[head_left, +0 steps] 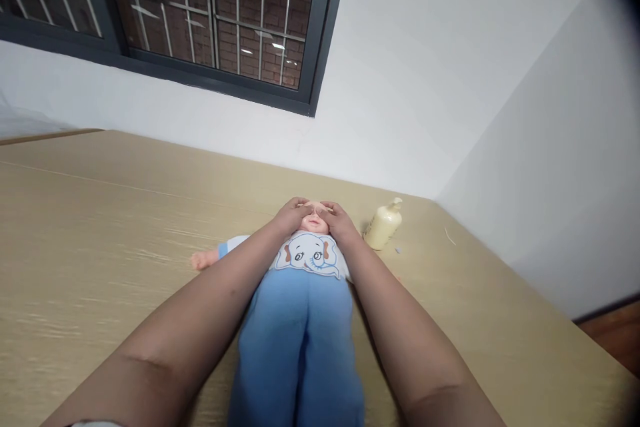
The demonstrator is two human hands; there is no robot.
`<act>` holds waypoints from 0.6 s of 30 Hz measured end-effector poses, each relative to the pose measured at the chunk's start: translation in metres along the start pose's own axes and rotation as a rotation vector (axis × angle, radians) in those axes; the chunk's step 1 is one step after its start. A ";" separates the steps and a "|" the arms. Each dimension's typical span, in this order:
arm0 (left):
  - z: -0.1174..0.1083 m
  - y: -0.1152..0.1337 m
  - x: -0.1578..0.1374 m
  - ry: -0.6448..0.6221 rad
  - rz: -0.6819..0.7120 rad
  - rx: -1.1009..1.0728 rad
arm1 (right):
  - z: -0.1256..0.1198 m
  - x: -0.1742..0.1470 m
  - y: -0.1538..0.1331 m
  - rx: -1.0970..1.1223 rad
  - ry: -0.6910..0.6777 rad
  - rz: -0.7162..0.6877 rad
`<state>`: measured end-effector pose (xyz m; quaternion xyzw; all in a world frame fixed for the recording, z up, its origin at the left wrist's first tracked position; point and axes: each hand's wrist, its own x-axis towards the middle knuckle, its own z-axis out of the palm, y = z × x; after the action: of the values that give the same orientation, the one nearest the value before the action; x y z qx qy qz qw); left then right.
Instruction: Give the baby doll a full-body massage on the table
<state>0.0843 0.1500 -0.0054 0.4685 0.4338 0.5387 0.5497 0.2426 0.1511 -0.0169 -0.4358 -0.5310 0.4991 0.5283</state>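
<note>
A baby doll lies on its back, head away from me, in blue trousers and a white top with an elephant on the chest. My left hand is curved round the left side of the doll's head, its thumb over the face near the eye. On the opposite side, my right hand cups the head the same way. Between the hands the doll's mouth and chin show; the eyes are covered. One doll arm sticks out at the left, past my forearm.
A pale yellow pump bottle stands right of the doll's head, with a small bluish bit beside it. The wooden tabletop meets a white wall at the back. Above is a dark-framed window with bars.
</note>
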 end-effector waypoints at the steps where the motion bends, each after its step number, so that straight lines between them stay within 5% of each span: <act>1: 0.000 0.000 0.001 -0.008 -0.009 -0.007 | -0.001 -0.001 -0.001 0.015 -0.003 0.009; 8: -0.011 0.007 -0.005 -0.180 -0.070 -0.097 | -0.016 -0.015 -0.016 0.145 -0.161 0.165; 14: -0.027 0.016 -0.017 -0.545 -0.052 -0.055 | -0.022 -0.018 -0.014 0.006 -0.323 0.100; 18: -0.029 0.016 -0.017 -0.477 0.050 0.085 | -0.024 -0.017 -0.011 -0.206 -0.289 0.033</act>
<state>0.0524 0.1346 0.0043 0.6157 0.3023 0.4076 0.6027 0.2679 0.1348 -0.0097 -0.4200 -0.6423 0.5084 0.3907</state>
